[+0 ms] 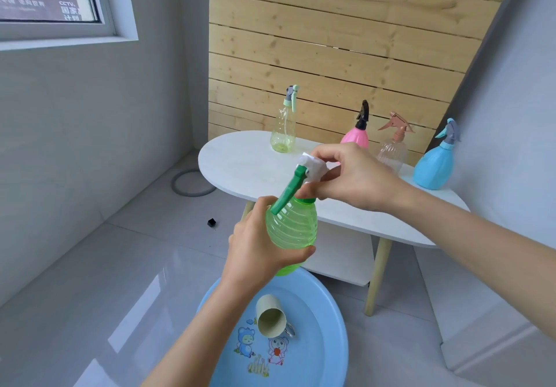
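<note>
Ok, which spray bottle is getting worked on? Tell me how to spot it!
Find the white oval table by the wooden wall, then look in front of it, above the blue basin. There the left hand grips a ribbed see-through green spray bottle while the right hand holds its white top. It alone has a dark green trigger and is off the table.

The white oval table holds a yellowish spray bottle, a pink one, a clear one and a blue one. On the floor sit a blue basin and, perhaps, a black cap.
</note>
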{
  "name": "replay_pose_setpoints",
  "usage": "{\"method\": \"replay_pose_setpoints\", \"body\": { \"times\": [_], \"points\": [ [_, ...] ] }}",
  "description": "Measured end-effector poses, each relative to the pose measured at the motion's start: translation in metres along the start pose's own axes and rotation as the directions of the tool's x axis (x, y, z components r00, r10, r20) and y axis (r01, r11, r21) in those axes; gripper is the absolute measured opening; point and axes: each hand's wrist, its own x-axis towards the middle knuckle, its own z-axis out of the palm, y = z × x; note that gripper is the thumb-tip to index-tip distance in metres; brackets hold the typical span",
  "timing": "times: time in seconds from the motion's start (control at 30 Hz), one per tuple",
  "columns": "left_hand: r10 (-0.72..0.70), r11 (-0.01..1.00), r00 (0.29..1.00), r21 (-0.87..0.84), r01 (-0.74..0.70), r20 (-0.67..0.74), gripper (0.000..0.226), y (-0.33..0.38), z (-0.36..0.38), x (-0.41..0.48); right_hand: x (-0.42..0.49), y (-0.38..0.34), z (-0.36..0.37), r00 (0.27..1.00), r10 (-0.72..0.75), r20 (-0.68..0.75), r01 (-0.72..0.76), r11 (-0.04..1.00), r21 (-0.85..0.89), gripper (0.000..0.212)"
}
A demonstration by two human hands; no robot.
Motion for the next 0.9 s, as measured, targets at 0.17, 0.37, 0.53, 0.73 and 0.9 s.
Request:
{"method": "replay_pose_setpoints", "body": {
  "times": [0.17,0.37,0.53,0.73,0.9],
  "points": [
    [-0.002,0.999,0.998,-0.043,0.005,0.063,0.081,0.004,0.000,-0.002,0.003,-0.010,-0.011,0.994,-0.032,0.108,0.060,0.961,-0.269,0.041],
    [0.010,1.000,0.996,-0.017,-0.009,0.088,0.079,-0.004,-0.002,-0.001,0.007,-0.010,-0.026,0.945,-0.028,0.325,0.053,0.996,-0.067,0.018],
    [0.018,0.999,1.000,0.039,-0.018,0.013,0.078,-0.002,0.002,-0.005,0.002,0.003,-0.009,0.980,-0.092,0.174,0.108,0.990,-0.088,0.027],
    [0.036,0.993,0.999,0.114,-0.035,-0.014,0.075,0.001,0.015,-0.013,-0.011,0.009,-0.003,0.993,-0.071,0.092,0.081,0.990,-0.112,0.035],
    [0.061,0.995,0.998,0.083,-0.063,0.026,0.073,0.009,0.015,-0.011,-0.018,0.009,-0.018,0.993,-0.007,0.119,0.002,0.999,0.044,0.022]
  ]
}}
